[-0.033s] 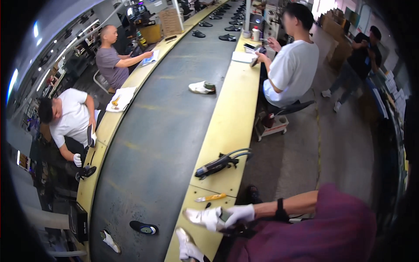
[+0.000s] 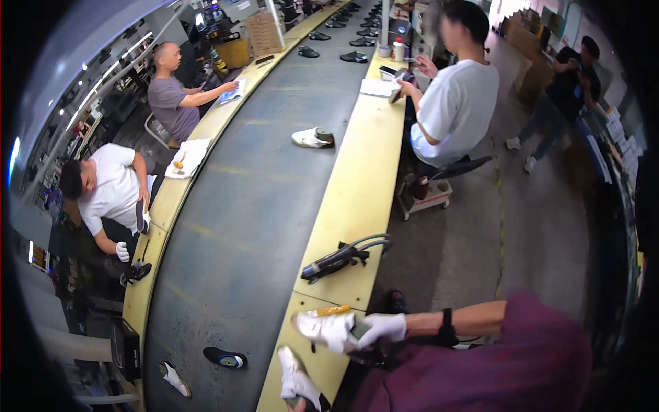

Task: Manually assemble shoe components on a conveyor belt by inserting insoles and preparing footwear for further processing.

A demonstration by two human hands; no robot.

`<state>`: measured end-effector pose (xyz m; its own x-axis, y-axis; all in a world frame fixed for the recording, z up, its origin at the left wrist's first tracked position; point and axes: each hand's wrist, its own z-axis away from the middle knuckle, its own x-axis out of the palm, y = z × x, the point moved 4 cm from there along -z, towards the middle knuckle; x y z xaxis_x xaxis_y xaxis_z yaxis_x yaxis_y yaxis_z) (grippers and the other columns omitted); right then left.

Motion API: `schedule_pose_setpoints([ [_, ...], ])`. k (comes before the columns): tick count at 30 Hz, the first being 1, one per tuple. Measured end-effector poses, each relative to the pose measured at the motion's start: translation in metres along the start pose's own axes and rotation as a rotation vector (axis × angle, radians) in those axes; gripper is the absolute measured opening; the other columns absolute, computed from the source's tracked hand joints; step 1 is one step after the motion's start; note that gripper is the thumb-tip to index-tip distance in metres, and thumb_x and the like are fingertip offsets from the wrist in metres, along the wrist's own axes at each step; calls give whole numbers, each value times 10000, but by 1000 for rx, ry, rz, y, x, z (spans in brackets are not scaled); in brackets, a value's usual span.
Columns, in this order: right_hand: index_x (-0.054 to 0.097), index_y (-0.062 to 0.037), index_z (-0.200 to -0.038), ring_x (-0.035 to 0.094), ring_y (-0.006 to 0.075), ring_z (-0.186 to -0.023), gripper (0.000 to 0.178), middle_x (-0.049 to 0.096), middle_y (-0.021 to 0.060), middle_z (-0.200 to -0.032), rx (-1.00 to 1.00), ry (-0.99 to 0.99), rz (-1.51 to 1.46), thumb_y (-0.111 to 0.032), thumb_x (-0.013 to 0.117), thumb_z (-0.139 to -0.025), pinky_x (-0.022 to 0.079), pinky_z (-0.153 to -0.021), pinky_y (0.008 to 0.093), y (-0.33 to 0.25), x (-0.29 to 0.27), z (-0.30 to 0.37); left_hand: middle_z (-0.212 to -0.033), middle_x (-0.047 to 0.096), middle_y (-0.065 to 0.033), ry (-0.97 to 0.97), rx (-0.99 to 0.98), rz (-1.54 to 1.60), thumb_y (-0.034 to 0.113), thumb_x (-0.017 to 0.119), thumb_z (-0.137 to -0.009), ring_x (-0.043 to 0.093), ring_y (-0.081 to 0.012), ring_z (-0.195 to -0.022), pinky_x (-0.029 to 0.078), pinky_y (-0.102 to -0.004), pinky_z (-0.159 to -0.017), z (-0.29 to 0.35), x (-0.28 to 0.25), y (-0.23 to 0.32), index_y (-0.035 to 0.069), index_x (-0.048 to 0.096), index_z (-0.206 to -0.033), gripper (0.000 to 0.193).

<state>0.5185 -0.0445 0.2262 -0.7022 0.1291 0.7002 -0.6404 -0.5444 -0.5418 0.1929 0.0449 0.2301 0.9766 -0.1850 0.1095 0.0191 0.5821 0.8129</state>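
Observation:
My right hand (image 2: 383, 329), in a white glove, grips a white shoe (image 2: 326, 329) by its heel end above the near worktop. Its toe points left and a green lining shows at the opening. A second white shoe (image 2: 293, 371) is at the lower edge, beside the first. A bit of my left hand (image 2: 300, 406) shows there, closed at that shoe's opening; most of it is cut off. Just beyond the first shoe lies a yellow cutter knife (image 2: 330, 311), partly covered by it. A black handheld tool with a hose (image 2: 338, 264) rests farther along the worktop.
A grey conveyor belt (image 2: 233, 254) runs between yellow worktops, carrying a white shoe (image 2: 314, 138), a dark insole-like piece (image 2: 225, 358) and black shoes farther off. Co-workers sit on both sides; a black box (image 2: 125, 349) stands at left. Another person stands at far right.
The shoe in my right hand has shifted slightly away from me and now overlaps the cutter knife. The second shoe has also moved slightly up. The whole view has shifted a little.

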Motion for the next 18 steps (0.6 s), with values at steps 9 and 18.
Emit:
schedule_pose_setpoints([
  [9,605,-49,-1336,597,84,-1070,493,628,-11,-1170,-709,769,-96,-70,805,-886,520,-940,275,-67,-79,254,-1504,577,-159,-702,83,-190,260,796,-818,583,-301,-1380,488,-413,-1145,46,362,52,79,410,-1682,964],
  [18,561,-20,-1395,662,119,-1033,522,645,30,-1187,-981,1048,-299,-11,739,-905,552,-901,302,-58,-103,351,-1686,391,-224,-1154,321,-444,391,713,-1009,401,-335,-1553,303,-438,-1284,93,536,24,12,200,-1746,974],
])
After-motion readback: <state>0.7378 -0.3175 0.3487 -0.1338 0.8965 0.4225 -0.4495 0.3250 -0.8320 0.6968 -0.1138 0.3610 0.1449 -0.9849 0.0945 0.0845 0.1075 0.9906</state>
